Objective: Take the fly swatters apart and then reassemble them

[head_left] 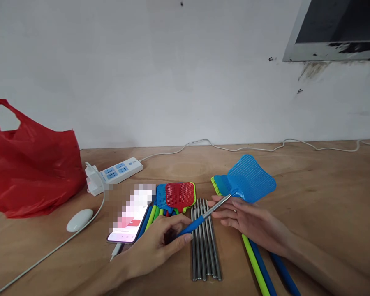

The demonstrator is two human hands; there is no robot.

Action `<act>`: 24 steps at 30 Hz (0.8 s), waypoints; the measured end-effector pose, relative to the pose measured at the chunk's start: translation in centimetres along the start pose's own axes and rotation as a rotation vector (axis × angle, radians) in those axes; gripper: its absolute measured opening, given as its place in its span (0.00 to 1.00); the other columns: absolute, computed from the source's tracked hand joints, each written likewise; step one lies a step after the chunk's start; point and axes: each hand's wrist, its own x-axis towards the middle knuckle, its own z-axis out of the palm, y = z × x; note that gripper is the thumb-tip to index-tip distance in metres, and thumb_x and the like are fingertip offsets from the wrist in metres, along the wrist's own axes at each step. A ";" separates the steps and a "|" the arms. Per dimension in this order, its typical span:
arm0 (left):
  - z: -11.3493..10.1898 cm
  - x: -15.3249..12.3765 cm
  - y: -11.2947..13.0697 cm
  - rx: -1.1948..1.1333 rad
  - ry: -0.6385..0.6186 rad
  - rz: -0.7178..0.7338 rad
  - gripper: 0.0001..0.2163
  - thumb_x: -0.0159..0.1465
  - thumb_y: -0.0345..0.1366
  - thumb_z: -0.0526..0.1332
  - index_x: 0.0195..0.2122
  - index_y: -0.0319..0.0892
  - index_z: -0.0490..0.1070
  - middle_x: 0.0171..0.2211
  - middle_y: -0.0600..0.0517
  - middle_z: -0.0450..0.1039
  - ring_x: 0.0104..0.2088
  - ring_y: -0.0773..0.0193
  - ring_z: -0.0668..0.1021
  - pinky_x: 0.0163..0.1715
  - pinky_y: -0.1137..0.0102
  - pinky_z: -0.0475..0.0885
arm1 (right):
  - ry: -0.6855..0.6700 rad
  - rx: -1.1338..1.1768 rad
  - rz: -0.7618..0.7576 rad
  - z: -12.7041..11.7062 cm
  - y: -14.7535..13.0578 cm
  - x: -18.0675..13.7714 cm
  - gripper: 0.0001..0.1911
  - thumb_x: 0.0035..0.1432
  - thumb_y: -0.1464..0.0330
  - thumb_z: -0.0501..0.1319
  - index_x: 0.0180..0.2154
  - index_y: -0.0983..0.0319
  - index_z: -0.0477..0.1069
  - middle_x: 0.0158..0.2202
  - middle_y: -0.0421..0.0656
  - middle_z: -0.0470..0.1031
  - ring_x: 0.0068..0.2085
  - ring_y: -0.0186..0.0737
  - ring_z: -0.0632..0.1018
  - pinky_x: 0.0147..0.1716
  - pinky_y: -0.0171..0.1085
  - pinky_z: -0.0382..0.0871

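Observation:
My left hand (160,240) is closed around the blue handle of a fly swatter (251,176), which slants up to the right. A shiny metal rod joins that handle to the blue mesh head. Beside the rod, just below the head, my right hand (249,222) has its fingers stretched out, apparently touching the rod lightly. Several metal tubes (205,250) lie side by side on the table between my hands. Red, blue and green swatter heads (180,195) are stacked behind my left hand. More swatter parts lie under my right hand, including a yellow-green handle (255,265).
A lit phone (134,213) with a cable plugged in lies left of the swatter stack. Farther left are a white mouse-shaped object (79,220), a power strip (117,174) and a red plastic bag (33,168). A thin white cord (246,149) runs along the wall.

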 end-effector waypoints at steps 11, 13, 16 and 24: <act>-2.0 0.3 -0.4 0.147 0.055 -0.091 0.20 0.75 0.50 0.41 0.38 0.46 0.65 0.33 0.54 0.71 0.35 0.60 0.73 0.39 0.65 0.66 | 0.633 0.106 -0.352 -3.0 -2.2 2.3 0.06 0.57 0.62 0.61 0.36 0.55 0.75 0.47 0.41 0.79 0.54 0.48 0.75 0.55 0.49 0.70; -2.4 0.3 -0.3 0.194 0.034 -0.088 0.19 0.75 0.49 0.41 0.37 0.45 0.64 0.31 0.55 0.69 0.34 0.60 0.72 0.38 0.65 0.65 | 0.783 -0.120 -0.407 -3.6 -3.5 2.4 0.10 0.56 0.63 0.61 0.41 0.53 0.74 0.55 0.40 0.75 0.60 0.50 0.70 0.60 0.52 0.65; -2.7 0.1 -0.2 0.228 -0.028 -0.073 0.18 0.76 0.47 0.41 0.36 0.45 0.62 0.29 0.56 0.65 0.31 0.61 0.70 0.34 0.66 0.63 | 0.582 -0.791 -0.568 -3.2 -5.1 1.5 0.23 0.60 0.61 0.61 0.57 0.49 0.68 0.63 0.40 0.68 0.65 0.50 0.65 0.64 0.55 0.57; -3.1 -0.7 -0.1 0.291 -0.108 -0.014 0.16 0.76 0.46 0.42 0.37 0.46 0.62 0.30 0.55 0.68 0.31 0.61 0.71 0.33 0.68 0.63 | -0.238 -2.018 -0.606 0.5 -4.2 0.8 0.08 0.67 0.66 0.59 0.44 0.60 0.74 0.46 0.46 0.79 0.50 0.50 0.74 0.50 0.51 0.67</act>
